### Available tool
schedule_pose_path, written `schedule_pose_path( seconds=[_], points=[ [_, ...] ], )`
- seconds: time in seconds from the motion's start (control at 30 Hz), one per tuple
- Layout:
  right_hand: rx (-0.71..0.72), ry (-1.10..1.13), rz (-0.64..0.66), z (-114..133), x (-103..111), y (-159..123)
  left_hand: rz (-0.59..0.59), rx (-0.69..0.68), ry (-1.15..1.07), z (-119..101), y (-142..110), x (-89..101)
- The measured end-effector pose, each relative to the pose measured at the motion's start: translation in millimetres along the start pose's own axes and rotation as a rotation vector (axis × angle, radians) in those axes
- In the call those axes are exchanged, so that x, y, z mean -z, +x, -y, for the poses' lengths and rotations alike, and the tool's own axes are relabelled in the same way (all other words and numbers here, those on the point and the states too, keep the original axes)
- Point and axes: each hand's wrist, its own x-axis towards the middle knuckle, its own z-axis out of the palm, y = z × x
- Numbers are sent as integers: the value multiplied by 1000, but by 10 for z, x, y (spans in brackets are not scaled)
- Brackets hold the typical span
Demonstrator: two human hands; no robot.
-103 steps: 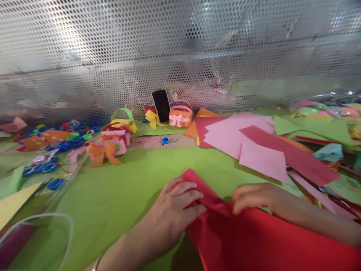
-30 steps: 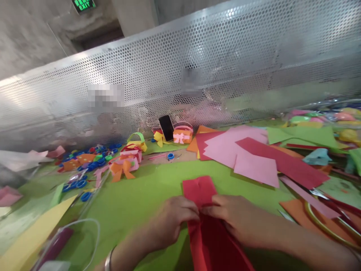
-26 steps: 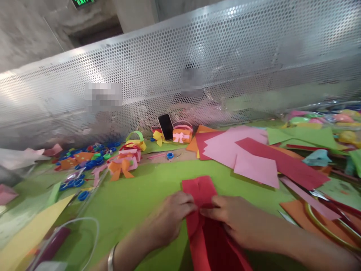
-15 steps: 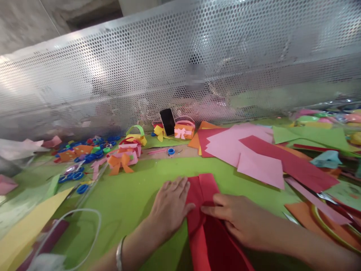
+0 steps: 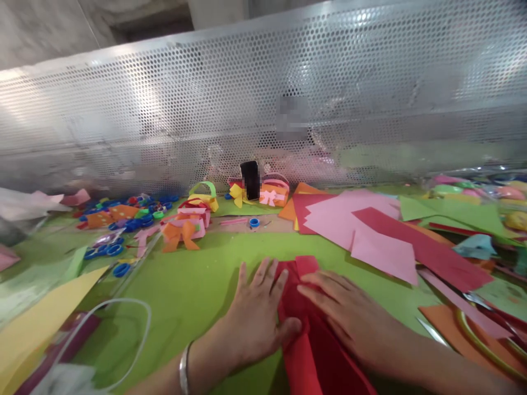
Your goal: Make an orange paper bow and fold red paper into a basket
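A folded red paper sheet [image 5: 308,351] lies on the green paper [image 5: 185,280] that covers the table, running from the near edge toward the middle. My left hand [image 5: 257,315] lies flat with fingers spread, its thumb on the sheet's left fold. Over the right fold my right hand [image 5: 343,312] rests palm down, fingers stretched forward toward the sheet's far end. Neither hand holds anything.
Pink and dark red sheets [image 5: 366,230] are stacked at the right, with green sheets [image 5: 457,211] behind. Small paper baskets with bows [image 5: 187,222] and blue rings [image 5: 117,244] sit at the left. A phone [image 5: 250,180] leans on the perforated metal wall [image 5: 263,109]. A yellow sheet [image 5: 37,323] lies near left.
Both hands went from pinching the red sheet's folds to lying flat on it and slid forward. The camera tilted down slightly.
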Motion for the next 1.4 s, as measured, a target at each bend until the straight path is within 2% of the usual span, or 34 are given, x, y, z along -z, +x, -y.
schedule_pose_path(
  seconds=[0.07, 0.17, 0.27, 0.4, 0.47, 0.57, 0.63, 0.8, 0.97, 1.07, 1.17, 1.27, 1.4],
  points=[
    [-26, -40, -9, -57, -109, 26, -17, -20, -28, 28, 0, -36],
    [-54, -31, 43, -125, -187, 55, -63, -42, -62, 68, 7, -101],
    [-87, -43, 104, -160, -127, 64, -80, -68, -76, 92, 23, -125],
    [-38, -98, 178, -200, -4, 121, -64, -84, -93, 111, 57, -109],
    [-18, -180, 108, -220, -15, 169, -62, -78, -104, 114, 72, -112],
    [-2, -339, -70, -232, -91, 238, -77, -70, -118, 106, 87, -130],
    [6, -370, -121, -228, -113, 274, -90, -67, -121, 95, 90, -140],
    [-19, -287, -83, -251, -90, 269, -83, -43, -125, 75, 79, -131],
    [-27, -296, -49, -299, -243, 194, -47, -37, -119, 64, 84, -93],
    [-104, -177, 11, -271, -285, 225, -52, -42, -103, 77, 88, -111],
    [-163, -85, 20, -248, -221, 266, -66, -55, -71, 106, 80, -141],
    [-232, -55, -71, -293, -63, 194, -62, -76, -47, 118, 63, -109],
    [-403, -7, -192, -335, 205, -85, -116, 44, -81, 52, 31, 39]
  ],
)
